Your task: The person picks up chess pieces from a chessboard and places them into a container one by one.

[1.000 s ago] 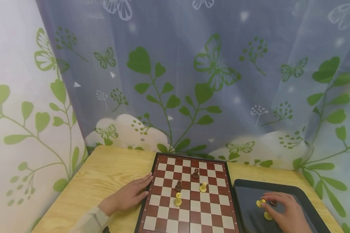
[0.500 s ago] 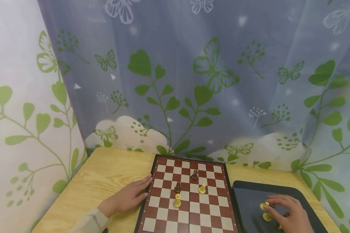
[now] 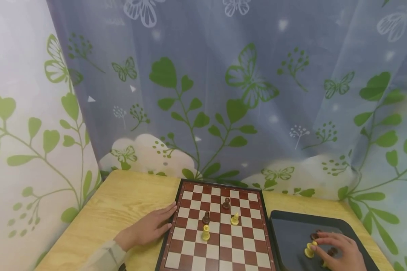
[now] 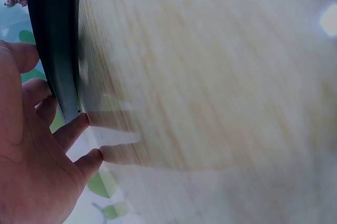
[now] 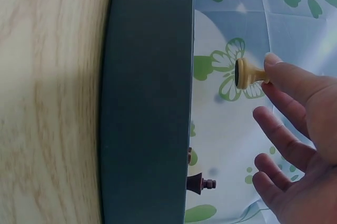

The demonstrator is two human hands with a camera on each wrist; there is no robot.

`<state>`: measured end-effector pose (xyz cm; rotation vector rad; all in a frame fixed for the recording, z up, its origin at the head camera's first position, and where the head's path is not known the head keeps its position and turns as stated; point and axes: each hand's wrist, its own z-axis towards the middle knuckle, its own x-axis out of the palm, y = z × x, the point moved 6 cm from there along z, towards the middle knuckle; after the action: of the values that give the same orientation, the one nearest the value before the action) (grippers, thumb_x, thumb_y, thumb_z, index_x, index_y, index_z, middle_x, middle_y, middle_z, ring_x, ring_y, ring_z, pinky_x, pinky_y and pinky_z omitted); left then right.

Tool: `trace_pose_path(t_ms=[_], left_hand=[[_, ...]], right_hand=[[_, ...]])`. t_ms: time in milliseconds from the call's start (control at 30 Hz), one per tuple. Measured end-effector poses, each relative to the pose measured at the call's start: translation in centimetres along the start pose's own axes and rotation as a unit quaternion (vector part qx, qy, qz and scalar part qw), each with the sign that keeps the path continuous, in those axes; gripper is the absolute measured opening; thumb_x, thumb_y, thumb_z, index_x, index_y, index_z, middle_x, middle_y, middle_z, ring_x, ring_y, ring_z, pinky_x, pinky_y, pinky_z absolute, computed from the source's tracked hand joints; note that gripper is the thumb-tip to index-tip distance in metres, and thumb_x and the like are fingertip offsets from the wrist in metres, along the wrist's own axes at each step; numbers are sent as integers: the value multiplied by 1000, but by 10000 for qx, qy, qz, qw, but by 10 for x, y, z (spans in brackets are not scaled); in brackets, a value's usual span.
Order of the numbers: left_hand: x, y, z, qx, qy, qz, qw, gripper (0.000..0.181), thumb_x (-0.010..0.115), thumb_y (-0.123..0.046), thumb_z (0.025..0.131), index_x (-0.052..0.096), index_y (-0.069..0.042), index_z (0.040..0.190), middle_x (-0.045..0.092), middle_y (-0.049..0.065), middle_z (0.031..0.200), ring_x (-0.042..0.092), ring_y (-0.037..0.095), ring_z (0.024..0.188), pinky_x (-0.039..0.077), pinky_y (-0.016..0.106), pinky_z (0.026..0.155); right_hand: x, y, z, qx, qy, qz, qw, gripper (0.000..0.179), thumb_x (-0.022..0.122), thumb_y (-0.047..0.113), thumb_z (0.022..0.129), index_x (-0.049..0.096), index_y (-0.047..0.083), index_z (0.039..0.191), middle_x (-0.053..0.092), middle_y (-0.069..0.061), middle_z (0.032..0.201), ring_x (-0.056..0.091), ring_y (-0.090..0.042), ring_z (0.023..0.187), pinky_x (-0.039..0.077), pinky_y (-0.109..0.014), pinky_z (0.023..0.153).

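A blue-grey curtain point(image 3: 203, 34), printed with green butterflies point(image 3: 235, 78), leafy sprigs point(image 3: 163, 73) and pale clouds point(image 3: 159, 150), hangs behind the surface point(image 3: 135, 188); a whitish panel point(image 3: 17, 67) with similar green foliage point(image 3: 3, 107) hangs at the left; the surface is yellowish, wood-grained, rounded at its far left corner; a white glare point(image 4: 329, 20) shines at the left wrist view's right edge.

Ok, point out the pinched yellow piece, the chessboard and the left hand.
Pinched yellow piece point(image 5: 249, 74): right wrist view, body near its base.
Chessboard point(image 3: 238, 243): head view, a bare square.
Left hand point(image 3: 147, 228): head view, its back.
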<state>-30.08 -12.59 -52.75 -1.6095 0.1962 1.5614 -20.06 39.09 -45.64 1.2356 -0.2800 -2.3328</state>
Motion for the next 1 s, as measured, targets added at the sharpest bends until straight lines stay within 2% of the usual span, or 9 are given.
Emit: trace_pose_path(t_ms=[67,133,200,300,367,567,667,900,1000], left_hand=[[-1,0,0,4,-6,-4,10000,59,42,-31,110,33,4,156,27,19,165,35,44,147,32,62,117],[-2,0,0,-13,-19,-35,10000,58,42,-31,110,33,4,156,27,19,165,35,44,147,31,63,117],[-2,0,0,-30,-5,-60,10000,58,42,-31,110,33,4,156,27,19,165,34,44,147,31,63,117],[-1,0,-1,-37,44,-65,10000,59,42,-31,110,32,3,156,26,19,166,34,45,147,31,63,117],[0,0,-1,-32,37,-60,10000,59,42,-32,110,32,3,157,26,19,165,35,45,147,31,64,117],[5,3,-2,-28,1,-41,10000,59,42,-33,110,33,3,157,27,18,166,35,43,147,32,62,117],[5,4,-2,-51,-15,-69,10000,59,42,-33,110,33,2,157,27,18,166,35,43,147,31,63,117],[4,1,-3,-22,-11,-47,10000,59,42,-33,110,33,2,157,27,18,166,36,45,146,31,63,117],[3,0,-3,1,-47,-34,10000,59,43,-32,110,34,3,156,28,18,165,36,45,146,31,64,117]], right_hand=[[-1,-2,-3,17,-40,-24,10000,32,94,3,59,77,26,74,73,15,89,57,14,81,53,-21,59],[-1,-4,-5,131,-61,-28,9999,31,94,6,61,77,27,75,70,22,92,53,17,84,54,-34,67],[-3,-5,-6,105,-145,-59,9998,32,94,5,60,77,28,75,66,29,95,53,17,85,53,-32,70],[-4,-5,-7,-1,-240,70,9997,34,94,2,58,77,26,76,64,30,96,54,16,83,50,-23,71],[-3,-5,-8,-91,-277,110,9995,35,94,0,57,78,25,76,67,27,94,58,11,77,45,-10,63],[-1,-8,-13,-153,-249,481,9984,29,91,-5,61,78,14,79,67,27,92,59,6,65,45,-13,53],[0,-9,-14,-266,-297,528,9978,30,90,-7,60,79,13,80,68,26,93,60,4,66,45,-13,54],[6,-13,-19,41,-171,-15,9998,33,94,2,61,79,25,80,70,22,91,54,15,84,45,-8,62],[6,-13,-20,-131,-330,33,9994,37,94,-1,58,79,25,79,71,19,90,54,16,85,45,-5,65]])
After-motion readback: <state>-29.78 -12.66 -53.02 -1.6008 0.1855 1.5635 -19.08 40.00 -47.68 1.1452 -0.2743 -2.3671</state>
